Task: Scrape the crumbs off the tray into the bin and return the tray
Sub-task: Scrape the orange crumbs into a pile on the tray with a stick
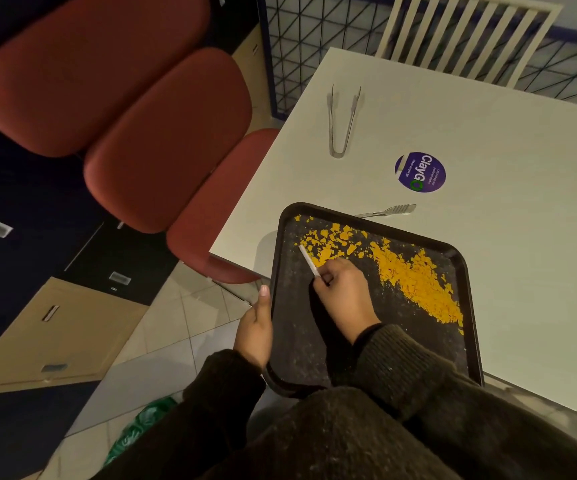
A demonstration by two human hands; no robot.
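Note:
A black tray (pixel 294 327) lies partly over the near left corner of the white table (pixel 487 140). Yellow-orange crumbs (pixel 415 278) are spread in a band across its far and right side. My left hand (pixel 255 330) grips the tray's left rim, thumb up along the edge. My right hand (pixel 342 296) rests inside the tray and holds a thin white scraper (pixel 309 260), whose edge touches the crumbs at the far left. A green bag (pixel 141 424), which may line the bin, shows on the floor below my left sleeve, mostly hidden.
Metal tongs (pixel 340 123) lie on the table's far side, and a second metal utensil (pixel 389 211) sits just beyond the tray. A round purple sticker (pixel 420 172) is on the tabletop. Red padded seats (pixel 162 140) stand to the left, a slatted chair (pixel 463 32) at the back.

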